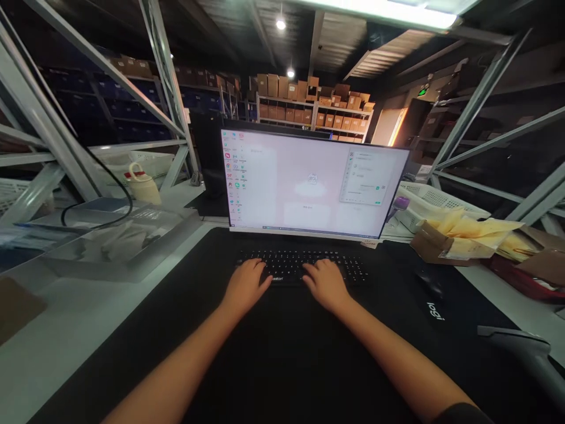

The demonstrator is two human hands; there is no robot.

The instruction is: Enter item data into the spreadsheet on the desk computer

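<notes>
My left hand (245, 284) rests on the left half of a black keyboard (304, 265), fingers spread over the keys. My right hand (325, 282) lies on the middle of the same keyboard, fingers also spread and holding nothing. The keyboard sits on a large black desk mat (282, 353). Directly behind it stands a bright monitor (309, 182) showing a pale desktop with icons down its left side and a small window at the right.
A black mouse (429, 284) lies right of the keyboard. A clear plastic box (119, 241) and a cream jug (142, 184) sit at left. An open carton with yellow packets (463, 238) is at right. A grey scanner handle (525, 347) lies near right. Metal shelving with boxes surrounds the desk.
</notes>
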